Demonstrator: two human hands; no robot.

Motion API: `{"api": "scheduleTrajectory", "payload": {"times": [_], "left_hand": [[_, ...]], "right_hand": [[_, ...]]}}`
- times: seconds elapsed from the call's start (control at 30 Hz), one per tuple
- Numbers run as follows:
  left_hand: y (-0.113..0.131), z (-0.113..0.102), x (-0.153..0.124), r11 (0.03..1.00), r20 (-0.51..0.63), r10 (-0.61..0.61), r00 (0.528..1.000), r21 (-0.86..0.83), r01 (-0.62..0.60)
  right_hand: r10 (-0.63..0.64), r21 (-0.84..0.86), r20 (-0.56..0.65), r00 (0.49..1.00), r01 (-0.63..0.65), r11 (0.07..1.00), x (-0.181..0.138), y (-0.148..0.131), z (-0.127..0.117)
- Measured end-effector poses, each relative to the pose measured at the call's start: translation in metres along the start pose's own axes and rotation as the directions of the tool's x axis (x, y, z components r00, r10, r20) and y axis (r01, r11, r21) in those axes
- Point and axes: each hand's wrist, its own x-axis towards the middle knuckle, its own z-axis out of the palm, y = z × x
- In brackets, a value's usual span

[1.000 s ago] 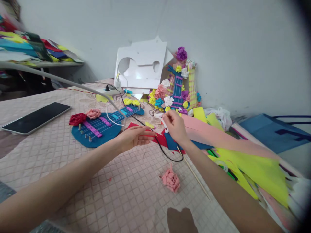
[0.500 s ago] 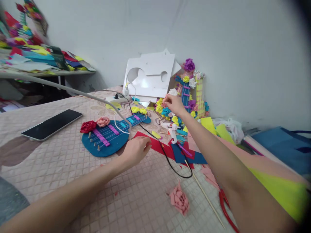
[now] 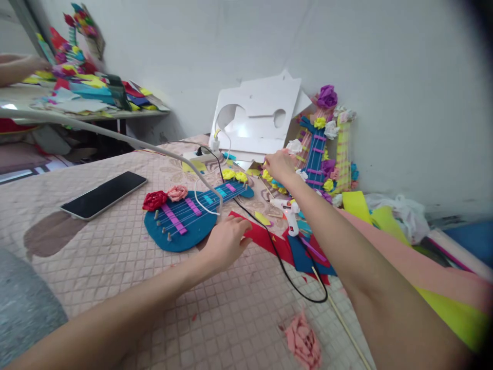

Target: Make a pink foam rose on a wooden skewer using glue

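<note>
My left hand [image 3: 228, 241] hovers just above the table by the body of a blue toy guitar [image 3: 188, 228], its fingers loosely bent with a gap to the thumb and nothing visible between them. The guitar carries purple bars, pale strings, and red, pink and yellow paper flowers. Reaching farther, my right hand [image 3: 281, 167] is in front of a group of decorated paper pieces, fingers pinched downward near yellow paper flowers [image 3: 267, 176]; whatever they hold is too small to make out. Below the right forearm stands a white glue gun [image 3: 291, 213]. A pink paper rose [image 3: 303, 341] lies near the front.
A phone [image 3: 103, 194] lies at left. A grey lamp arm [image 3: 154, 145] crosses above the guitar. The black cord [image 3: 287, 275] loops past red paper [image 3: 265, 239] and a wooden stick [image 3: 342, 324]. White cut-out boards [image 3: 256, 97] lean on the wall. Another person's hand [image 3: 29, 67] shows far left.
The view has shifted, so things on the table appear farther right. Both hands keep nearly the same pose. Another person's hand has come into view at the far left.
</note>
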Motion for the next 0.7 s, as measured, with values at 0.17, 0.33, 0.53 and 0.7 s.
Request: {"api": "scheduleTrajectory", "payload": {"times": [0.17, 0.33, 0.53, 0.7], "left_hand": [[0.0, 0.002, 0.001, 1.0, -0.029, -0.019, 0.999, -0.003, 0.019], [-0.003, 0.009, 0.0, 0.999, 0.013, -0.011, 1.0, -0.031, 0.011], [-0.008, 0.018, 0.0, 0.996, -0.012, 0.011, 1.0, -0.092, -0.013], [-0.007, 0.02, 0.002, 0.982, -0.027, 0.071, 0.997, -0.175, -0.075]], "right_hand": [[-0.059, -0.016, -0.046, 0.997, 0.058, 0.998, -0.023, -0.004, -0.012], [-0.155, 0.112, -0.167, 0.974, 0.175, 0.978, -0.071, -0.015, -0.028], [-0.048, 0.458, -0.232, 0.972, 0.152, 0.876, -0.175, -0.027, -0.057], [0.26, 0.631, -0.037, 0.965, -0.18, 0.755, -0.269, -0.029, -0.061]]}}
